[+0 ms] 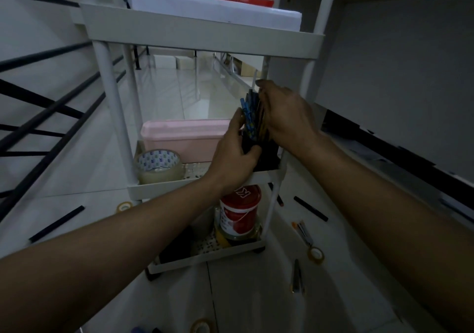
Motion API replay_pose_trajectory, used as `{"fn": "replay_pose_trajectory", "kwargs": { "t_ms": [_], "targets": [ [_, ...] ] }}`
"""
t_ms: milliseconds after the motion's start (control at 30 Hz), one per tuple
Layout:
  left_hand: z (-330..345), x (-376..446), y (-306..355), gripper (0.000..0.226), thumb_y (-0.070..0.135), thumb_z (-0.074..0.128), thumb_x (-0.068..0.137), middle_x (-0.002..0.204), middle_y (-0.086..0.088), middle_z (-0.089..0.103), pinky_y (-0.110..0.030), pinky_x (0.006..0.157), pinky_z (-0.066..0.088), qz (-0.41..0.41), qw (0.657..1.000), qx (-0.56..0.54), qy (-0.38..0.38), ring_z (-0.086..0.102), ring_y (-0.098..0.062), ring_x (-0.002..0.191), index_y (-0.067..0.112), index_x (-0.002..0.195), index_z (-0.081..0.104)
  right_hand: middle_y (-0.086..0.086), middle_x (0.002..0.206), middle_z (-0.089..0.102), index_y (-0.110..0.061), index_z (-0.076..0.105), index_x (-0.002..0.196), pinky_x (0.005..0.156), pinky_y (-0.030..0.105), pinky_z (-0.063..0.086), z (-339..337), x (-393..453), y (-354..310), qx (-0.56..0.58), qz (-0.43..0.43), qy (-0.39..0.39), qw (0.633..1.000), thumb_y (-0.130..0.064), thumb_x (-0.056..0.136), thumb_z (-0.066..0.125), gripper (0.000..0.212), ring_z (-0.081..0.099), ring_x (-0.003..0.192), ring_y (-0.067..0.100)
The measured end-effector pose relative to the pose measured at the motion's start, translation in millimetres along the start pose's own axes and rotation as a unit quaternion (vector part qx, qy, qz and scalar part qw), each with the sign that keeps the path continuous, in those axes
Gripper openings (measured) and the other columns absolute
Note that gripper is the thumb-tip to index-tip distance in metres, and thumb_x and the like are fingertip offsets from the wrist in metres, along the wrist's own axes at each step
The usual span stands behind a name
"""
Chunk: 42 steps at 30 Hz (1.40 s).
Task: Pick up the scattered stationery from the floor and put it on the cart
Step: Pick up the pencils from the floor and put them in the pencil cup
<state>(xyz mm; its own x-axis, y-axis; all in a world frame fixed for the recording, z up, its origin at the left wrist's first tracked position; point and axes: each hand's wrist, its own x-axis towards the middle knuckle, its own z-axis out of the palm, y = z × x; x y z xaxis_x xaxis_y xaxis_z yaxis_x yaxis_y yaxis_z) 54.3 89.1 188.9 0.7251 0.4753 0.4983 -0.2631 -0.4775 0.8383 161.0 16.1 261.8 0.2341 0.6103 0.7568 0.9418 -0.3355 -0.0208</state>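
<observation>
Your left hand (234,153) grips the black holder (264,155) on the cart (200,35) middle shelf; your right hand (284,117) fingers curl around the pens (250,114) standing in it

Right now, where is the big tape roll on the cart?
The tape roll sits at the front left corner of the cart's middle shelf, just in front of the pink box and left of the left hand.

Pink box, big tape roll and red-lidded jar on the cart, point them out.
Pink box (183,137): head view, front wall.
Big tape roll (159,165): head view, outer band.
Red-lidded jar (241,210): head view, label.
</observation>
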Motion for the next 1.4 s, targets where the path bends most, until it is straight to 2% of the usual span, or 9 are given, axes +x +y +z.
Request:
{"fn": "replay_pose_trajectory", "kwargs": {
  "t_ms": [167, 267, 433, 533, 700, 933, 1000, 1167, 1400],
  "targets": [
    [-2, -5, 0, 0.077, 0.004, 0.055, 0.084, 0.126, 0.027, 0.041, 0.008, 0.082, 0.032, 0.05, 0.997, 0.06, -0.024, 0.039, 0.032, 0.105, 0.02, 0.151, 0.021, 0.023, 0.121, 0.062, 0.002, 0.064, 0.113, 0.101, 0.044, 0.043, 1, -6, -12, -0.024, -0.006, 0.027, 0.999, -0.01, 0.096, 0.042, 0.031, 0.054, 0.118, 0.038],
    [-9, -5, -1, 0.079, 0.006, 0.056, 0.082, 0.153, 0.006, 0.028, -0.018, 0.113, 0.028, 0.076, 0.99, 0.113, -0.046, 0.029, -0.004, 0.14, 0.015, 0.152, 0.022, 0.017, 0.131, 0.059, -0.003, 0.064, 0.118, 0.106, 0.049, 0.037, -2, -10, -22, -0.019, -0.006, 0.077, 0.997, -0.013, 0.094, 0.042, 0.034, 0.044, 0.132, 0.036],
    [-18, -15, -3, 0.049, 0.013, 0.063, 0.086, 0.136, 0.002, 0.04, -0.034, 0.106, 0.037, 0.09, 0.984, 0.15, -0.033, 0.029, -0.022, 0.134, 0.013, 0.132, 0.045, 0.009, 0.103, 0.068, -0.01, 0.07, 0.096, 0.085, 0.044, 0.04, -1, -24, -41, -0.006, -0.09, 0.186, 0.978, -0.017, 0.084, 0.059, 0.018, 0.059, 0.104, 0.032],
    [-21, -33, -5, 0.032, 0.006, 0.062, 0.084, 0.112, -0.003, 0.045, -0.017, 0.081, 0.043, 0.117, 0.989, 0.088, 0.024, 0.048, -0.008, 0.103, 0.014, 0.112, 0.048, 0.014, 0.085, 0.063, -0.004, 0.069, 0.084, 0.07, 0.044, 0.042, 7, -37, -52, 0.05, -0.168, 0.179, 0.968, -0.013, 0.081, 0.06, 0.013, 0.058, 0.082, 0.031],
    [-42, -76, -20, 0.022, 0.003, 0.057, 0.083, 0.094, 0.001, 0.055, -0.012, 0.063, 0.04, 0.113, 0.985, 0.106, -0.078, 0.054, -0.003, 0.079, 0.015, 0.101, 0.052, 0.016, 0.077, 0.057, 0.003, 0.066, 0.082, 0.058, 0.034, 0.045, 15, -68, -63, 0.185, -0.19, 0.057, 0.963, -0.004, 0.085, 0.057, 0.012, 0.054, 0.065, 0.024],
    [-93, -130, -51, 0.033, -0.002, 0.063, 0.079, 0.083, 0.018, 0.054, -0.011, 0.068, 0.039, 0.021, 0.935, 0.211, -0.284, 0.053, 0.005, 0.074, 0.029, 0.087, 0.053, 0.006, 0.078, 0.064, -0.01, 0.065, 0.088, 0.054, 0.038, 0.049, 44, -119, -83, 0.125, -0.241, -0.251, 0.929, -0.023, 0.087, 0.059, 0.014, 0.058, 0.063, 0.026],
    [-106, -138, -60, 0.012, 0.003, 0.061, 0.084, 0.089, 0.0, 0.061, -0.023, 0.068, 0.044, -0.067, 0.892, 0.267, -0.359, 0.055, -0.008, 0.075, 0.011, 0.093, 0.062, 0.007, 0.091, 0.065, -0.013, 0.064, 0.099, 0.062, 0.036, 0.05, 56, -128, -93, 0.111, -0.273, -0.345, 0.891, -0.027, 0.089, 0.059, 0.018, 0.062, 0.075, 0.027],
    [-130, -152, -74, 0.03, 0.024, 0.055, 0.095, 0.127, -0.003, 0.055, -0.022, 0.078, 0.04, -0.308, 0.726, 0.372, -0.49, 0.055, -0.018, 0.107, 0.015, 0.125, 0.056, 0.002, 0.104, 0.06, -0.019, 0.059, 0.115, 0.069, 0.025, 0.035, 88, -146, -128, 0.103, -0.26, -0.521, 0.806, -0.029, 0.092, 0.056, 0.025, 0.05, 0.081, 0.015],
    [-192, -173, -99, 0.042, 0.034, 0.055, 0.095, 0.129, -0.009, 0.054, -0.032, 0.087, 0.044, -0.371, 0.631, 0.483, -0.479, 0.054, -0.025, 0.114, 0.017, 0.132, 0.047, -0.005, 0.095, 0.043, -0.024, 0.051, 0.123, 0.066, 0.027, 0.037, 127, -165, -185, 0.08, -0.267, -0.646, 0.711, -0.036, 0.096, 0.052, 0.03, 0.043, 0.077, 0.01]
  ]
}}
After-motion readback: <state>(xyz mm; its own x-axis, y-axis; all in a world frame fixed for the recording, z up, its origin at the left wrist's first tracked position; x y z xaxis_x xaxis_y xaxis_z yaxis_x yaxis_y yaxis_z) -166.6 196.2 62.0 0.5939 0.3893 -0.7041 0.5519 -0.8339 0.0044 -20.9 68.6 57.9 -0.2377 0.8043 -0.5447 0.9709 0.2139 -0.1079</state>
